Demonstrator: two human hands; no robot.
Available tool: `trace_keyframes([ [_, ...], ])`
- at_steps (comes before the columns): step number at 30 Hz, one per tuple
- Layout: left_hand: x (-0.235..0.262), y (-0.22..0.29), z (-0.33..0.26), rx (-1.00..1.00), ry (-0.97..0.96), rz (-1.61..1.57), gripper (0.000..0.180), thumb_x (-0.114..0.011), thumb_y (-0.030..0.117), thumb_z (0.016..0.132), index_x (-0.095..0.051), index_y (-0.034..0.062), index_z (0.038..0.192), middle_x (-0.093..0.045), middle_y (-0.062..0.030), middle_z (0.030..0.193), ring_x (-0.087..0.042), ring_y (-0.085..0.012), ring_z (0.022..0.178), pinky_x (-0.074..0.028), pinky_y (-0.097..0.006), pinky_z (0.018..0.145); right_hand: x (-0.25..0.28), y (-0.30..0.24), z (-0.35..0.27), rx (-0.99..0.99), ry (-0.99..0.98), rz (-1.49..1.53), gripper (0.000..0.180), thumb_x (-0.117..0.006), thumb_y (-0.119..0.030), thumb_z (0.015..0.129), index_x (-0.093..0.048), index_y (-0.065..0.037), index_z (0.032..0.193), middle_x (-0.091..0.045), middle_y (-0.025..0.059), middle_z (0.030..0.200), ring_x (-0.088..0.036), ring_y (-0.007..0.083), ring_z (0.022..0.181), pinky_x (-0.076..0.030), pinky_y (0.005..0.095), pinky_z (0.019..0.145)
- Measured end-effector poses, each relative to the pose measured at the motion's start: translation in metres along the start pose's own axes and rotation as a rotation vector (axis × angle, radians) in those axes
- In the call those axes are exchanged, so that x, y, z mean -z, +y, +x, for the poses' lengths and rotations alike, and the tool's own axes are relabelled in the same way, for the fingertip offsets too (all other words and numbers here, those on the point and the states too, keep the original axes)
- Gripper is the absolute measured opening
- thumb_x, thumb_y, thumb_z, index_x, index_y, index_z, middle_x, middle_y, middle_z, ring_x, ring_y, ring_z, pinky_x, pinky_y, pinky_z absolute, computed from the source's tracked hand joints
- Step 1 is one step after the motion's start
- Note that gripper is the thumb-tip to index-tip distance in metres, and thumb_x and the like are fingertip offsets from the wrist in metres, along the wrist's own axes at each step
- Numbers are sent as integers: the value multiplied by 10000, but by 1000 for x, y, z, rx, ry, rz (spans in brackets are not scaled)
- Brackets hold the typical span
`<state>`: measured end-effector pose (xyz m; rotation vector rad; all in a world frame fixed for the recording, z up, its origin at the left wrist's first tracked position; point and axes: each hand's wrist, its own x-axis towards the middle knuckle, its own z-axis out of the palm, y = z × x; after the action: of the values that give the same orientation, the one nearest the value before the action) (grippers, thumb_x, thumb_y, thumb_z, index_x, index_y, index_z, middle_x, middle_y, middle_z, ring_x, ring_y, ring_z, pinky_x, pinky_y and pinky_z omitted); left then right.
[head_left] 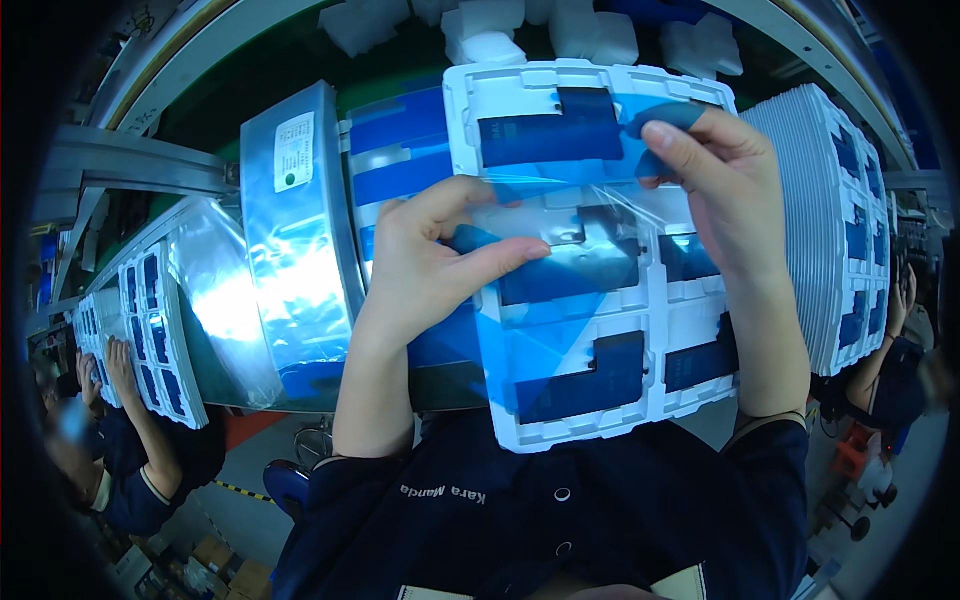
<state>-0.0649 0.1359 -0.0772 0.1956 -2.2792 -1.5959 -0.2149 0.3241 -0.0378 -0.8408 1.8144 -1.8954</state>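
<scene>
Up close, the person held a white moulded tray [610,250] in front of their chest, its pockets filled with dark blue L-shaped parts [550,135]. A sheet of clear bluish film [560,290] lay partly lifted across the middle of the tray. The left hand [430,260] rested on the tray's left half, thumb and forefinger pressed together on the film's loose edge. The right hand [715,175] sat at the far right corner, fingers curled, pinching a blue tab [665,118] at the end of the film against the tray.

Just left of the tray stood a shiny wrapped bundle [295,240] with a white label [294,150]. To the right, a tall stack of similar trays [840,220] leaned on edge. White foam pieces [500,30] lay farther off along the green bench [270,70]. At the far left, another person's hands [105,365] rested on a further row of trays [150,330].
</scene>
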Motion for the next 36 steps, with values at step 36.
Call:
trace_keyframes([
  [36, 4, -2, 2, 236, -37, -233, 129, -659, 107, 845, -611, 4, 906, -631, -21, 751, -516, -20, 556, -378, -161, 433, 95, 39, -1, 42, 340, -383, 209, -740, -74, 765, -612, -22, 922, -662, 47, 737, -621, 59, 623, -469, 151, 544],
])
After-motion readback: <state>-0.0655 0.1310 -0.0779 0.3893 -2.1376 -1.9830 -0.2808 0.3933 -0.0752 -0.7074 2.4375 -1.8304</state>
